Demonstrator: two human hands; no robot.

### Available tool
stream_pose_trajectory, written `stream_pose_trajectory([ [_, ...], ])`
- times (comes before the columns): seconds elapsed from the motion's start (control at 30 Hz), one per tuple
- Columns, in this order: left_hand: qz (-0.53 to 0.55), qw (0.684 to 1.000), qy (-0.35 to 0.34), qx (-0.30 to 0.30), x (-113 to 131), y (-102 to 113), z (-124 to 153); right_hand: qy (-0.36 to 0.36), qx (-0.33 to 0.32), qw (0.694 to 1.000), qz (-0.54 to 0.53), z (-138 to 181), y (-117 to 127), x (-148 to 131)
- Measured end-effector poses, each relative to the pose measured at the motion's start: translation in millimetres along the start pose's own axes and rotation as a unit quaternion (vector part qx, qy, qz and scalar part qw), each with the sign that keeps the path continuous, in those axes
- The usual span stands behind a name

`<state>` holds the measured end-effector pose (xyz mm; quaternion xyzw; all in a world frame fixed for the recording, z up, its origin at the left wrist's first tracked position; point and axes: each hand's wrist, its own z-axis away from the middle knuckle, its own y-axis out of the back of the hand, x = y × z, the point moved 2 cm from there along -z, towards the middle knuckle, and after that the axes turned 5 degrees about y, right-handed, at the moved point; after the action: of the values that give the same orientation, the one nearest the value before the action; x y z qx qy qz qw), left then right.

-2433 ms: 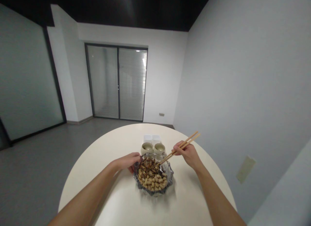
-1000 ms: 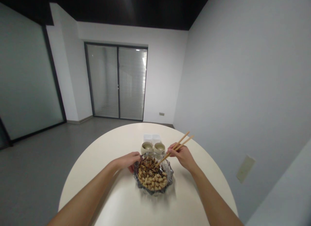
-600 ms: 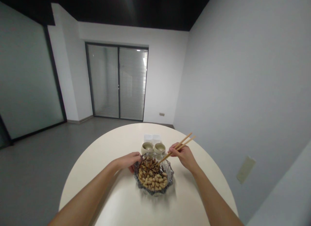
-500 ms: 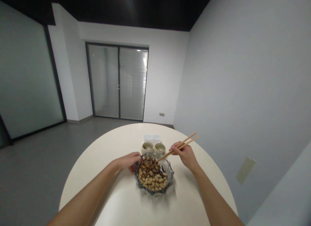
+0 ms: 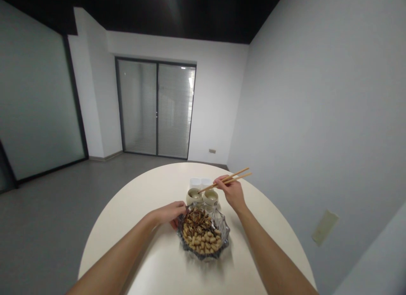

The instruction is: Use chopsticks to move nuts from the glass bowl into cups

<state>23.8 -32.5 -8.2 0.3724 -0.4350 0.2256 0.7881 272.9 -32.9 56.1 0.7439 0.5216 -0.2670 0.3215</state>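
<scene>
My left hand (image 5: 173,212) grips the left rim of a clear glass bowl (image 5: 226,235), thumb and fingers closed on its edge. Unshelled peanuts (image 5: 207,242) fill the bowl's near side, and brown striped sunflower seeds (image 5: 197,221) lie on the far side. In my right hand (image 5: 233,193) is a pair of wooden chopsticks (image 5: 235,176), slanting down to the left. Their tips reach the mouth of the left small cream cup (image 5: 191,199); something dark shows inside it, too small to name. A matching cup (image 5: 210,200) stands beside it, just behind the bowl.
Two small white containers (image 5: 195,183) stand side by side behind the cups. Everything rests on a round cream table (image 5: 152,269). A white wall (image 5: 304,117) rises close to the table's right side, and a glass double door (image 5: 157,109) is across the room.
My right hand has moved the chopsticks up and left, from the seeds in the bowl to the left cup. My left hand keeps its hold on the bowl's rim.
</scene>
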Motion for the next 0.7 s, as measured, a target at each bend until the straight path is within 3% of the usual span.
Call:
stream_pose_trajectory([
  [0.27, 0.002, 1.0, -0.002, -0.007, -2, 0, -3, -0.009, -0.024, 0.999, 0.039, 7, -8, 14],
  [0.5, -0.002, 1.0, 0.003, 0.006, 1, 0, 0, -0.055, 0.004, 0.998, -0.034, 17, 22, -2],
  [0.7, -0.01, 1.0, 0.003, 0.011, 7, -3, 6, -0.066, -0.06, 0.996, -0.018, 39, 47, -11],
])
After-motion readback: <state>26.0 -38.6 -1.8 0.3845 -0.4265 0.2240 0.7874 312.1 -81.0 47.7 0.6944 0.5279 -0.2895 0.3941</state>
